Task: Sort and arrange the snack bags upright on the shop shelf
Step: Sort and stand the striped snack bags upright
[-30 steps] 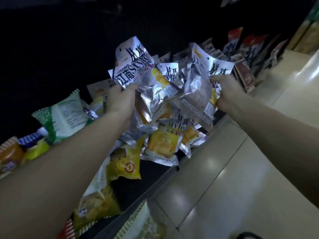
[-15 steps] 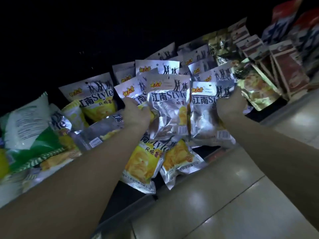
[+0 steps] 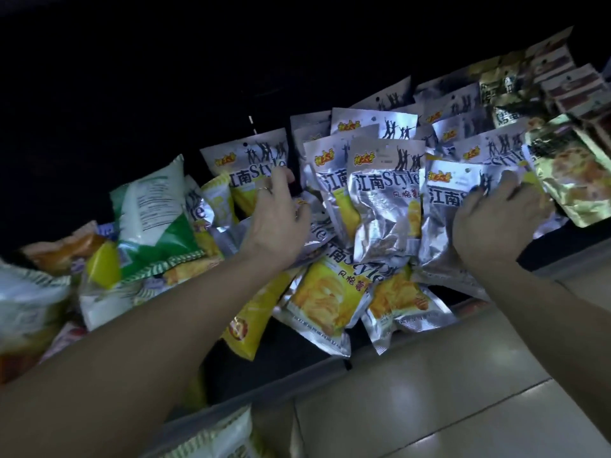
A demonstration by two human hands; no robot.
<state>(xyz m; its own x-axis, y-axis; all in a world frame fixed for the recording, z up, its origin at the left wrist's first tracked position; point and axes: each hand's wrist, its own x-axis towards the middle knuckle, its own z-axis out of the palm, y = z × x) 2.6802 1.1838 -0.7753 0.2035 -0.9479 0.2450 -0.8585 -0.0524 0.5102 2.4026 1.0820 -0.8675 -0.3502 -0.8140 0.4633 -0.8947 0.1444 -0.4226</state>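
upright snack bag (image 3: 386,200) stood between left grip (image 3: 276,219) and right grip (image 3: 489,223) | flat bags (image 3: 327,302) laid before both grips at shelf (image 3: 297,375) edge | striped bag (image 3: 152,213) left of left grip | pouch (image 3: 572,180) right of right grip

Silver snack bags (image 3: 386,200) upright on shelf (image 3: 297,375) — others seemingly toppled.

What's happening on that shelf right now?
A person is tidying silver snack bags on a shop shelf. The left hand reaches among the bags on the left of the stack, fingers on one bag's face; the right hand presses on the bags at its right. Several stand upright; two lie flat in front.
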